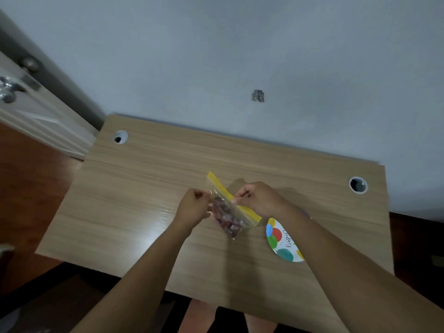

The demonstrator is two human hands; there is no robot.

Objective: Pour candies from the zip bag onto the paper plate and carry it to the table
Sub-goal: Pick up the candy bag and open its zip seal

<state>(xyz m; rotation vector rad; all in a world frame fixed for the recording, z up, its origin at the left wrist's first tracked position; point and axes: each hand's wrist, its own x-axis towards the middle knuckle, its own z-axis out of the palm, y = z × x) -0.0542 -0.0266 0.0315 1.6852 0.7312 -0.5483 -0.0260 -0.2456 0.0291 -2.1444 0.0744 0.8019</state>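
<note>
A clear zip bag [229, 213] with a yellow seal strip holds several dark red and purple candies. I hold it just above the wooden desk [134, 188]. My left hand [193, 207] pinches the near side of the bag's top, and my right hand [258, 200] pinches the yellow strip on the far side. A paper plate [281, 241] printed with coloured balloons lies on the desk to the right of the bag. My right forearm covers part of the plate.
The desk stands against a pale wall and has a round cable hole at the back left [120, 137] and one at the back right [358, 185]. A door with metal knobs [9, 90] is at the far left. Dark wooden floor surrounds the desk.
</note>
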